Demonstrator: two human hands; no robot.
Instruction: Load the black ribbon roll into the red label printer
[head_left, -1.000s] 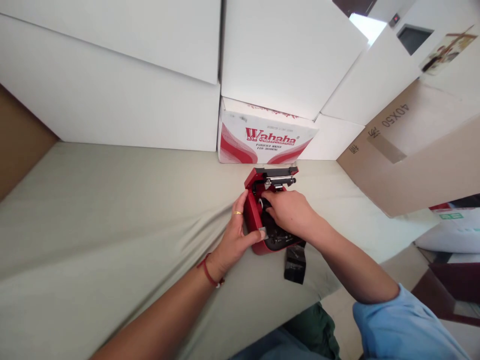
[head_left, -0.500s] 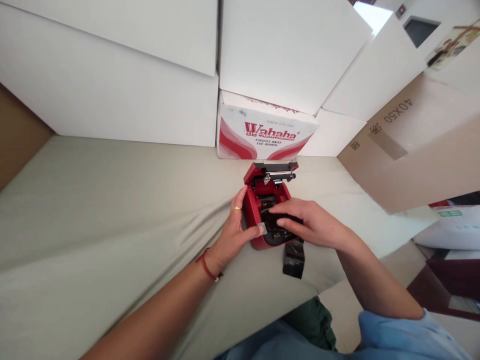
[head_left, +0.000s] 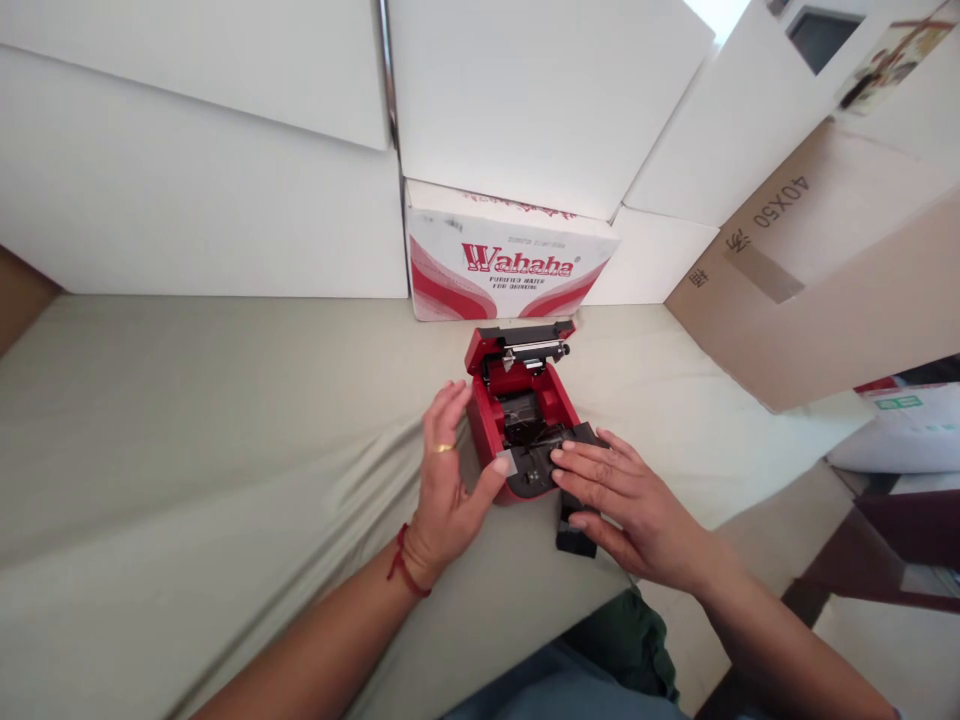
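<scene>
A small red machine with a black interior, perhaps a label printer (head_left: 484,430), stands on the cloth-covered surface. Its lid (head_left: 481,350) is tipped up at the back, showing a roller (head_left: 536,350) on the underside. Beside the machine's left wall, my left hand (head_left: 446,490) is open, its thumb near a small clear tab (head_left: 507,463) at the front left edge. My right hand (head_left: 626,495) lies with fingers stretched over the front right corner and a glossy black strip (head_left: 576,540). The strip hangs past the front; its part under the fingers is hidden.
A Wahaha water carton (head_left: 514,265) stands right behind the machine, among white boxes (head_left: 540,100). To the right is a brown carton (head_left: 825,260). Wrinkled pale cloth (head_left: 262,430) spreads to the left, and the surface's front edge runs close to my body.
My right hand has come out of the machine's inside to its front right corner, fingers straighter. My left hand has loosened from the left wall. The view has shifted slightly.
</scene>
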